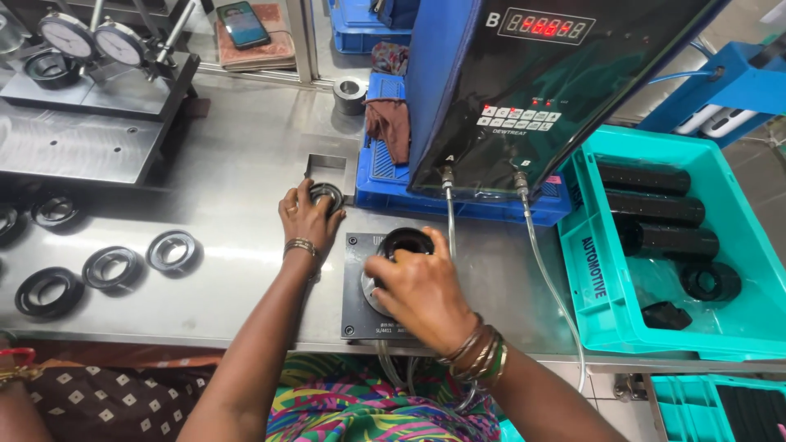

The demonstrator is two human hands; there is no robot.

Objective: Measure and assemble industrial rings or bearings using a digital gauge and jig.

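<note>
Steel sheeting forms the workbench (246,155), on which a dark base plate (354,286) with a round gauge post is set near the front edge, below a black air-gauge console (524,82) whose two hoses run down beside it. A black ring (407,240) is seated over the post, and the right hand (422,290) is closed around its near side, fingers curled over the rim, so the ring lies partly under and just beyond the grip. The left hand (309,217) is laid over a second ring (327,195) just beside a square cut-out in the bench, fingertips curled about it; whether it is gripped or merely touched cannot be told. For a sound seating, the ring is best kept level and pressed down evenly, not tilted. Loose rings (110,266) are spread at the left, well apart from both hands.
</note>
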